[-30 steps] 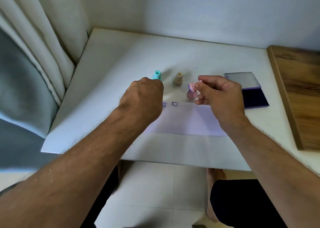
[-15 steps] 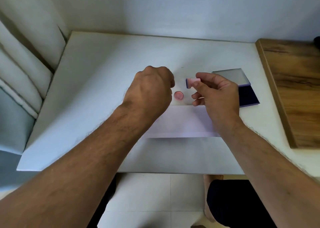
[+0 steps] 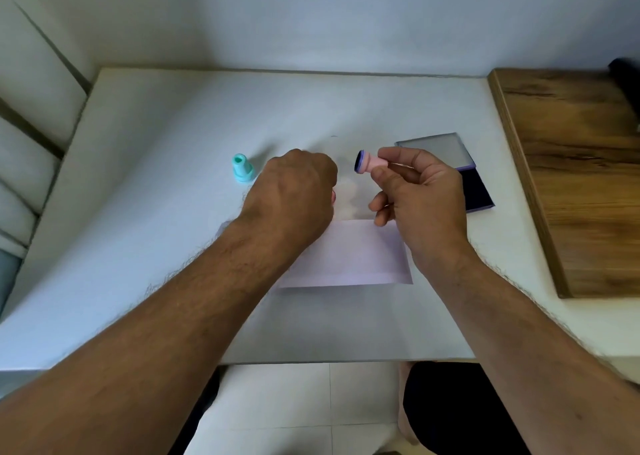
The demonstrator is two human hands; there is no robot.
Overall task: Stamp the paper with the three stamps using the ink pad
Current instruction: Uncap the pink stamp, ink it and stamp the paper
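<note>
The right hand (image 3: pixel 420 195), right of the frame's centre, pinches the pink stamp (image 3: pixel 370 162) between thumb and fingertips; the stamp lies sideways in the air, its dark inked face turned to the left. The left hand (image 3: pixel 294 195), at centre, is closed in a fist with knuckles up, over the upper left corner of the paper (image 3: pixel 349 257); a bit of pink shows at its right edge, but what the grip holds, if anything, cannot be told. The teal stamp (image 3: pixel 242 168) stands upright on the white table (image 3: pixel 156 195), just left of the left hand. The ink pad (image 3: pixel 474 188) lies open behind the right hand, lid up. A wooden board (image 3: pixel 571 177) lies at far right.
</note>
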